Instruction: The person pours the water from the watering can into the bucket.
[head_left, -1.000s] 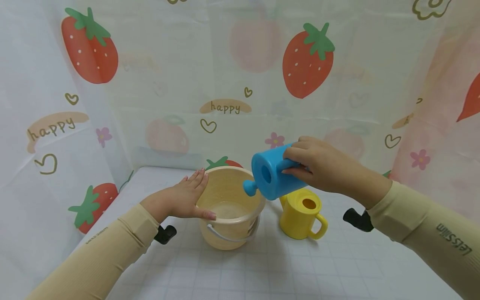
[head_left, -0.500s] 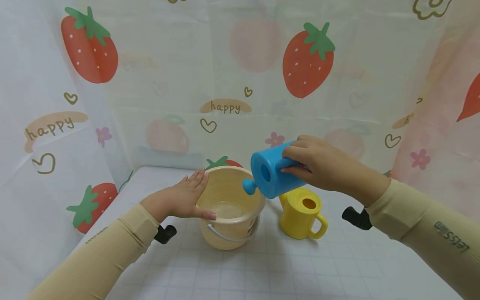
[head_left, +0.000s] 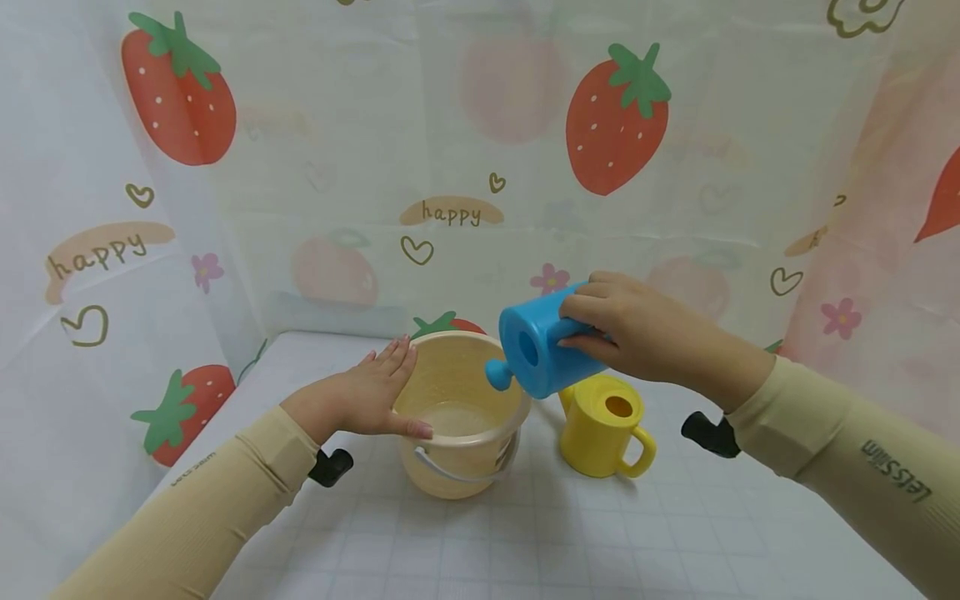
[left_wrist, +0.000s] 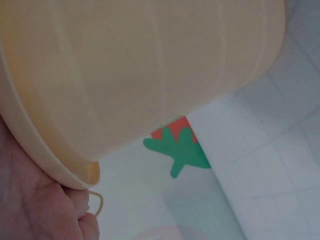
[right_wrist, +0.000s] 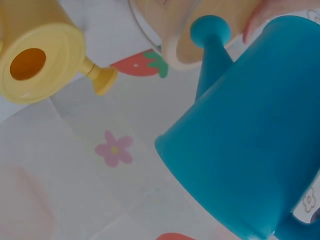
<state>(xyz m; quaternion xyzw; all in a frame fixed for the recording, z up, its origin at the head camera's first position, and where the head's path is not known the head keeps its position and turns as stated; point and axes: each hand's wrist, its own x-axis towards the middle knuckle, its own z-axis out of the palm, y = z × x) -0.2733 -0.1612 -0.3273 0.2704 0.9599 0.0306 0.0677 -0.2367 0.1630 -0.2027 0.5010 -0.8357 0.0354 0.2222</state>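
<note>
A cream bucket (head_left: 452, 468) with a white handle stands upright on the table. My left hand (head_left: 358, 398) rests on its left rim, the fingers straight and the thumb along the front edge; the left wrist view shows the bucket's side (left_wrist: 150, 65) close up. With curled fingers my right hand (head_left: 641, 329) grips the handle of a blue watering can (head_left: 543, 343). The can is tilted left, its spout head above the bucket's right part, apart from the rim. No stream is visible at the spout. A pale shine lies on the bucket's bottom, though I cannot tell whether it is water.
Right of the bucket, below the blue can, a yellow watering can (head_left: 600, 433) stands upright, its spout toward the bucket. The table (head_left: 480, 546) has a pale gridded cover. Behind and at the sides hangs a curtain (head_left: 360, 167) printed with strawberries.
The tilted blue watering can and my right hand have shifted very slightly left. My left hand stays on the bucket's rim, and neither the bucket nor the yellow can has moved.
</note>
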